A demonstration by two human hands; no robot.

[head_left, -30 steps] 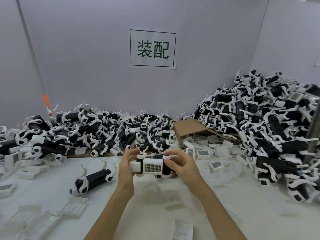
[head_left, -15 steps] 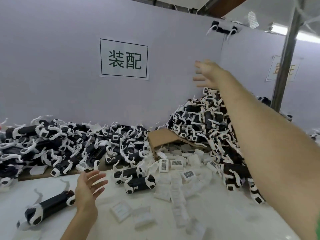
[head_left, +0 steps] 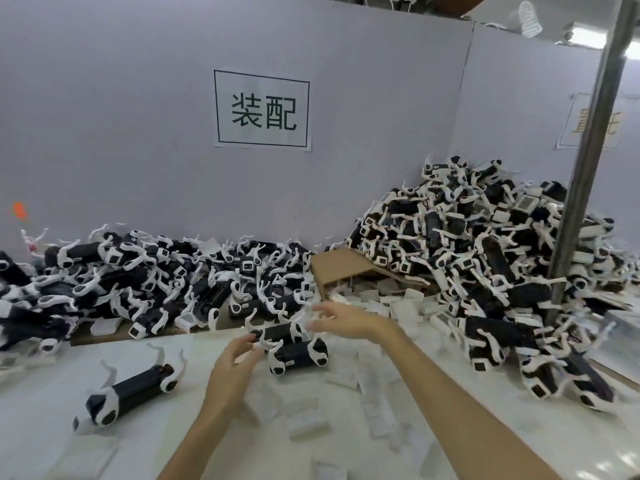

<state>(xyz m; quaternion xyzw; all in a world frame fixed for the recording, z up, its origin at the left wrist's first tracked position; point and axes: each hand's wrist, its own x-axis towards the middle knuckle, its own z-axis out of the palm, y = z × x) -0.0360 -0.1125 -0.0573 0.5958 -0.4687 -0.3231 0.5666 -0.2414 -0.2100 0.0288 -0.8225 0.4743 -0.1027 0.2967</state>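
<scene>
Just above a white worktable [head_left: 52,427], a person's left hand [head_left: 235,368] and right hand [head_left: 343,320] hovered near each other but not touching, fingers spread and loose, gripping nothing. Between them lay a black-and-white toy body [head_left: 298,353] on its side, a second one [head_left: 277,332] just behind it; blur hid whether any fingertip touched either. A third body [head_left: 128,393] lay well to the left. Heaps of the same bodies lined the back wall [head_left: 138,271] and rose higher at right [head_left: 485,265], flanking a cardboard sheet [head_left: 346,268] over small white plates [head_left: 398,303]. A printed sign [head_left: 262,110] hung on the wall and a metal pole [head_left: 588,150] stood at right.
</scene>
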